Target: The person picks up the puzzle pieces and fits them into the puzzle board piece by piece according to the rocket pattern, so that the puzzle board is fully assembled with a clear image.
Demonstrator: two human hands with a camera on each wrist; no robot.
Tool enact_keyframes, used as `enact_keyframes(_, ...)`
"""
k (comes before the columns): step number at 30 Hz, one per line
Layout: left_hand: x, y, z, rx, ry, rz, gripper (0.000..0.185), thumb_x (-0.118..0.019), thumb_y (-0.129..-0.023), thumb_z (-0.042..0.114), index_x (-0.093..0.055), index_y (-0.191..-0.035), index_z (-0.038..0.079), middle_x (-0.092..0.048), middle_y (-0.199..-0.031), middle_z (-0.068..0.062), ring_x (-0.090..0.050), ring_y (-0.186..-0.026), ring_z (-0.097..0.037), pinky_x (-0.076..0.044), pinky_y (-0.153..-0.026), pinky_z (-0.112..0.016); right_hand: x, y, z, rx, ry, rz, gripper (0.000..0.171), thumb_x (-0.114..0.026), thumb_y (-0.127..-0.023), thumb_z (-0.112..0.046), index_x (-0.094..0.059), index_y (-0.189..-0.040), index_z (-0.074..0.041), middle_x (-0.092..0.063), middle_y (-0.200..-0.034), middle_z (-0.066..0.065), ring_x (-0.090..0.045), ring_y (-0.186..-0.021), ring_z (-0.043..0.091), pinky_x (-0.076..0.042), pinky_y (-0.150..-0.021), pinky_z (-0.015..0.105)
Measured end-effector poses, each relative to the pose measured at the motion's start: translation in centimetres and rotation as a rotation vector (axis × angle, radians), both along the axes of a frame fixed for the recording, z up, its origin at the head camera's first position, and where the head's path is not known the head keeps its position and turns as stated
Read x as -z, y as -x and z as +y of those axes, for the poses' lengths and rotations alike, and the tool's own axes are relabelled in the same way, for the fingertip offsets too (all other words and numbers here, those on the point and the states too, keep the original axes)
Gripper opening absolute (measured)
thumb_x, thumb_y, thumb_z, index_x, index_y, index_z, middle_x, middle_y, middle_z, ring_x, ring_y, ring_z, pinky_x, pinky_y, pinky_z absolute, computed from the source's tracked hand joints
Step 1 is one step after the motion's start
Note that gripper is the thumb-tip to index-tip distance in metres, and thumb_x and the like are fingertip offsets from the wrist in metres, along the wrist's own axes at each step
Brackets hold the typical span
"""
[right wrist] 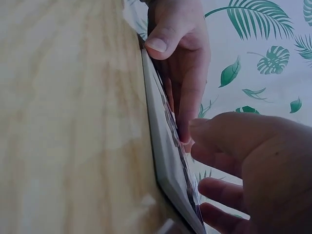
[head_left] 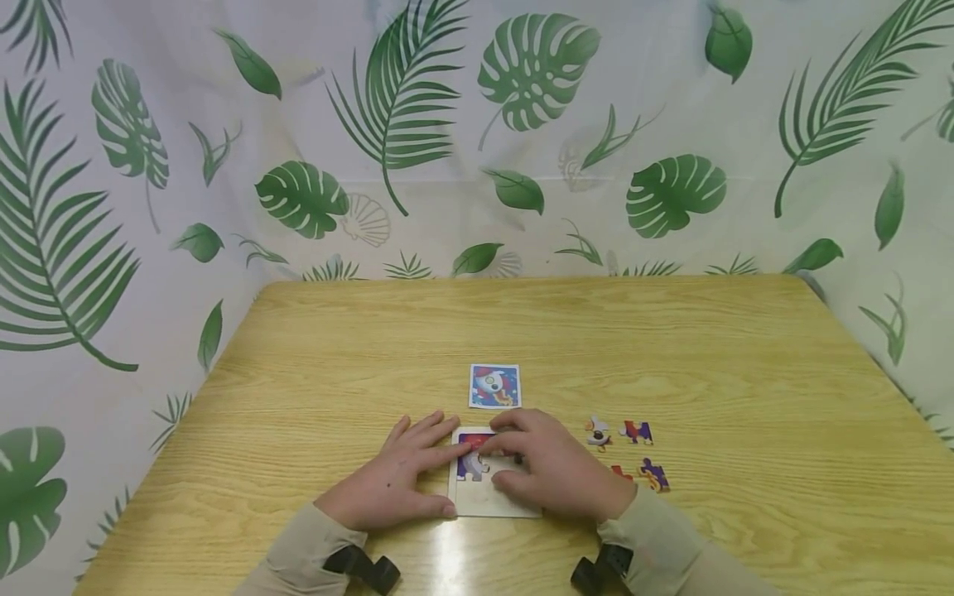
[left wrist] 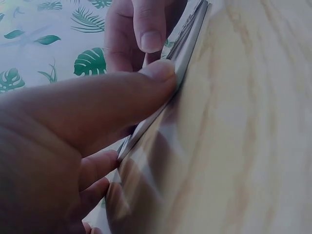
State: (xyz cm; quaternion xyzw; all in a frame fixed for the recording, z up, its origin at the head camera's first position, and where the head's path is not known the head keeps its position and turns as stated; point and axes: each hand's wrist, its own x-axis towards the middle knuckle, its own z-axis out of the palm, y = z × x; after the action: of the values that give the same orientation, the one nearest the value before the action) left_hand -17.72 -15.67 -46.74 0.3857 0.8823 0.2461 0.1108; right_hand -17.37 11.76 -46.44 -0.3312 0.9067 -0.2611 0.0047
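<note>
White puzzle tray (head_left: 477, 499) flat on the table's near edge, few coloured pieces (head_left: 473, 463) seated inside.

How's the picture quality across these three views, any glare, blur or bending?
Head view: sharp, evenly lit, with a white streak of glare on the table just below the puzzle tray, and the backdrop curves toward the frame edges. Left wrist view: the left hand is dark and soft up close, the wood washed out. Right wrist view: the right hand is blurred and the tray edge sits in shadow.

Wooden table (head_left: 358, 348): puzzle tray (head_left: 477, 502), rocket picture card (head_left: 494, 386), loose puzzle pieces (head_left: 629, 451).
</note>
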Motion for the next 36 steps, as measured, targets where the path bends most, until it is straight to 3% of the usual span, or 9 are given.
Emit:
enact_keyframes(6, 0.0, 0.1, 0.0, -0.008, 0.021, 0.013, 0.085, -0.067, -0.087, 0.064, -0.035, -0.159, 0.032, -0.019, -0.168, -0.002, -0.007, -0.155, -0.025, 0.003, -0.121, -0.055, -0.7, 0.3, 0.5, 0.079, 0.017, -0.084, 0.029, -0.072, -0.092, -0.030, -0.073, -0.121, -0.027, -0.053, -0.143, 0.004, -0.047, -0.134, 0.030, -0.040, -0.109, 0.054)
enact_keyframes(13, 0.2, 0.1, 0.0, -0.020, 0.036, 0.007, 0.087, -0.068, -0.085, 0.066, -0.037, -0.159, 0.032, -0.019, -0.168, 0.000, -0.007, -0.155, -0.026, 0.002, -0.120, -0.056, -1.2, 1.2, 2.3, 0.112, 0.045, -0.061, 0.035, -0.075, -0.092, -0.030, -0.071, -0.126, -0.020, -0.052, -0.142, 0.006, -0.047, -0.132, 0.032, -0.042, -0.106, 0.056)
enact_keyframes(23, 0.2, 0.1, 0.1, -0.023, 0.008, 0.014, 0.087, -0.072, -0.084, 0.062, -0.037, -0.158, 0.033, -0.022, -0.167, -0.003, -0.009, -0.154, -0.026, 0.003, -0.120, -0.057, -1.3, 2.0, 7.6, 0.209, 0.065, -0.101, 0.040, -0.074, -0.094, -0.029, -0.067, -0.133, -0.019, -0.047, -0.147, 0.009, -0.043, -0.135, 0.037, -0.046, -0.101, 0.057)
enact_keyframes(30, 0.1, 0.1, 0.1, -0.022, 0.008, 0.015, 0.087, -0.074, -0.084, 0.059, -0.037, -0.158, 0.034, -0.022, -0.167, -0.002, -0.008, -0.154, -0.026, 0.003, -0.120, -0.056, -1.4, 1.8, 11.4, 0.251, 0.031, -0.103, 0.049, -0.072, -0.095, -0.035, -0.061, -0.140, -0.017, -0.045, -0.148, 0.014, -0.039, -0.135, 0.043, -0.039, -0.103, 0.066)
enact_keyframes(36, 0.3, 0.1, 0.1, -0.023, 0.012, 0.009, 0.088, -0.073, -0.083, 0.061, -0.036, -0.158, 0.035, -0.022, -0.167, -0.002, -0.008, -0.155, -0.025, 0.002, -0.120, -0.058, -0.8, 1.4, 13.5, 0.252, 0.012, -0.111, 0.048, -0.073, -0.094, -0.038, -0.065, -0.134, -0.015, -0.047, -0.145, 0.015, -0.043, -0.132, 0.043, -0.042, -0.100, 0.065)
